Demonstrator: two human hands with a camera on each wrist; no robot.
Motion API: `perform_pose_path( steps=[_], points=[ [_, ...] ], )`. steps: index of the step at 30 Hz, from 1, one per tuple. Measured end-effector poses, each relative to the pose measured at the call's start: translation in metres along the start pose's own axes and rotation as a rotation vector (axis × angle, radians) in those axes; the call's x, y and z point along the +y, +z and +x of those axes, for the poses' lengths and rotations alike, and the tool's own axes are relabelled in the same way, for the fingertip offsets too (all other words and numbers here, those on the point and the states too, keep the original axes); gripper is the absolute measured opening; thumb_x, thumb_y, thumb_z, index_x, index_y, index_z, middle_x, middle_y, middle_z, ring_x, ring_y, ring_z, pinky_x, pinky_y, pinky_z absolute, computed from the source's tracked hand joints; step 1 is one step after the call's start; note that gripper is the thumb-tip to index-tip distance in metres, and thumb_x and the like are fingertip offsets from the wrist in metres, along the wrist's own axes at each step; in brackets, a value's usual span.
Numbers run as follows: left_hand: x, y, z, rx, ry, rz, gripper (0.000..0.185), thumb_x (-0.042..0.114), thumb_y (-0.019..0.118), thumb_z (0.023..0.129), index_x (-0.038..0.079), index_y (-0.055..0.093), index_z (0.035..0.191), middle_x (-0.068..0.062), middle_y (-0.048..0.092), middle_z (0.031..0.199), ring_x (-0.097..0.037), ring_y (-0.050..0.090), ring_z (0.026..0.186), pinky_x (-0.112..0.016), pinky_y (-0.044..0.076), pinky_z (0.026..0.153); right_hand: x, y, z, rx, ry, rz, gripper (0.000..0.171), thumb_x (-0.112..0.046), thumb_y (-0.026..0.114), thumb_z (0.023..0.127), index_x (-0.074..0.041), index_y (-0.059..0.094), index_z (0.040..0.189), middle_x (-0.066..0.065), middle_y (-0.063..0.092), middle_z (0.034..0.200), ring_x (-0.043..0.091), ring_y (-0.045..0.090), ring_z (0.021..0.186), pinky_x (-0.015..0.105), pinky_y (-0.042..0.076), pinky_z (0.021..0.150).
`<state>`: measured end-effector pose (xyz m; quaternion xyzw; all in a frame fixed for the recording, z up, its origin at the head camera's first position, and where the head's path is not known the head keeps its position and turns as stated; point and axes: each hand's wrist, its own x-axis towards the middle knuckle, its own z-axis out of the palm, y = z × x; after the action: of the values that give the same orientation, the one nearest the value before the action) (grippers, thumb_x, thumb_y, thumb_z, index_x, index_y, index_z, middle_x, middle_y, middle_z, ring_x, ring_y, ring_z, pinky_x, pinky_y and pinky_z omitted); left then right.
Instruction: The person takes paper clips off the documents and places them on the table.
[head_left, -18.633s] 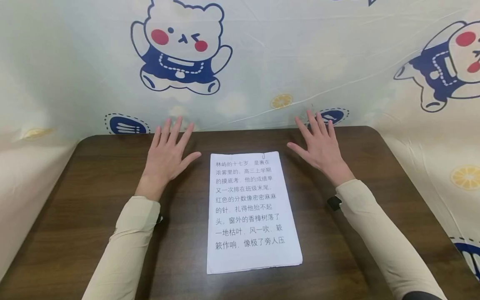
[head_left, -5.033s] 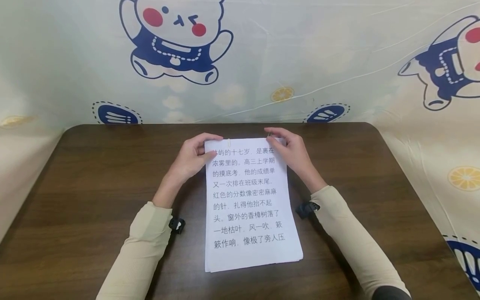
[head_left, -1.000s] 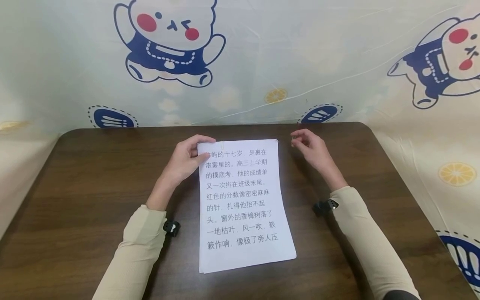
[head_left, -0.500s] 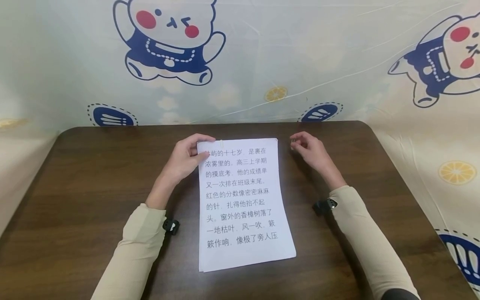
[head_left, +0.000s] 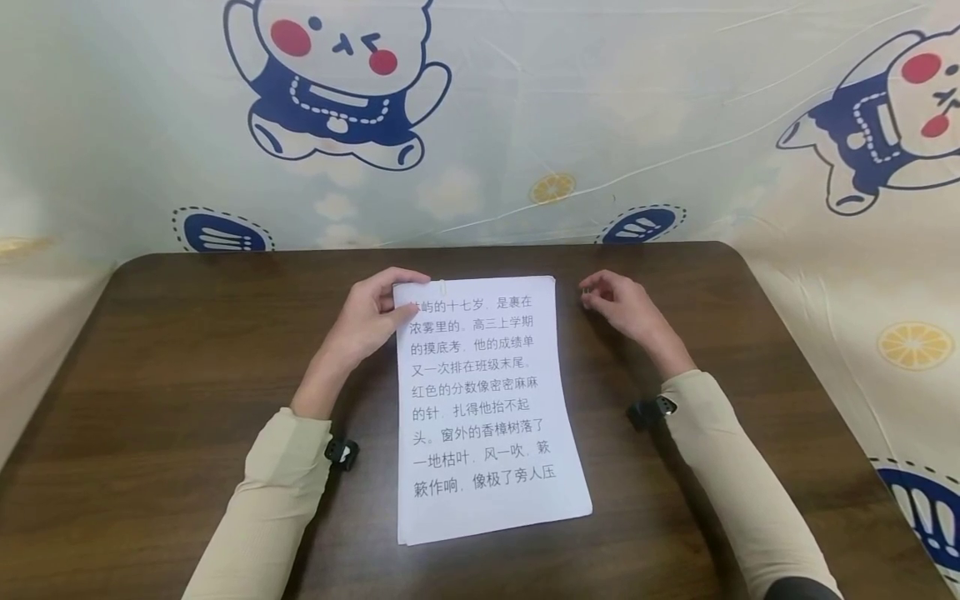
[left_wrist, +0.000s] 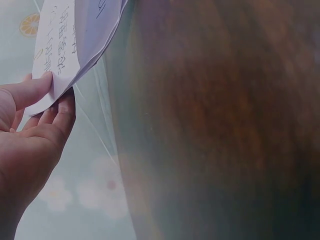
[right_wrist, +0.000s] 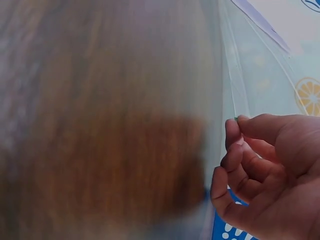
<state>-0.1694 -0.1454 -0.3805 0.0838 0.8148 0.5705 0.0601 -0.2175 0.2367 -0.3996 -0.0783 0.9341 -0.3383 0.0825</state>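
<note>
Head view takes in a cartoon-printed backdrop sheet (head_left: 491,92) behind a dark wood-grain table (head_left: 195,392). At the table's middle, between the two hands, is a stack of printed paper sheets (head_left: 487,500), its text facing the person and its edges slightly uneven near the bottom left.

The left hand (head_left: 358,321) pinches the stack's far left corner, thumb on the printed face and fingers behind; in the left wrist view the sheets bow below that hold. The right hand (head_left: 626,307) is apart from the paper, off its far right corner, with thumb and index fingertip together on a tiny clip-like piece (right_wrist: 236,118), greenish, too small to name surely. A yellowish paper clip (head_left: 443,288) sits on the stack's top edge beside the left hand.

The paper should handle as light and limp, prone to creasing and to sheets sliding apart; a flat pinch through all layers at a corner or the clipped edge would suit it. The clip is probably thin and springy, best taken by its projecting end.
</note>
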Motion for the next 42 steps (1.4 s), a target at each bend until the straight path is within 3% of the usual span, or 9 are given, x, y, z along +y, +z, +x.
perform_pose_path(
  steps=[14,42],
  points=[
    [-0.0013,0.0004,-0.0002,0.001,0.002,-0.007,0.04,-0.003,0.061,0.095,0.011,0.061,0.133,-0.017,0.066,0.126,-0.034,0.073,0.097,-0.022,0.058,0.07,-0.0001,0.0026,0.0001,-0.06,-0.038,-0.102,0.025,-0.013,0.058,0.101,-0.004,0.063,0.123,0.019,0.069,0.11,0.03,0.061,0.096,0.041,0.05,0.087],
    [-0.0013,0.0011,0.0017,0.004,0.002,-0.015,0.041,-0.003,0.061,0.095,0.011,0.061,0.134,-0.016,0.066,0.127,-0.034,0.073,0.1,-0.021,0.058,0.071,-0.0002,0.0023,0.0015,-0.069,-0.028,-0.134,0.026,-0.013,0.059,0.101,-0.004,0.063,0.125,0.019,0.066,0.111,0.031,0.058,0.098,0.044,0.05,0.09]
  ],
)
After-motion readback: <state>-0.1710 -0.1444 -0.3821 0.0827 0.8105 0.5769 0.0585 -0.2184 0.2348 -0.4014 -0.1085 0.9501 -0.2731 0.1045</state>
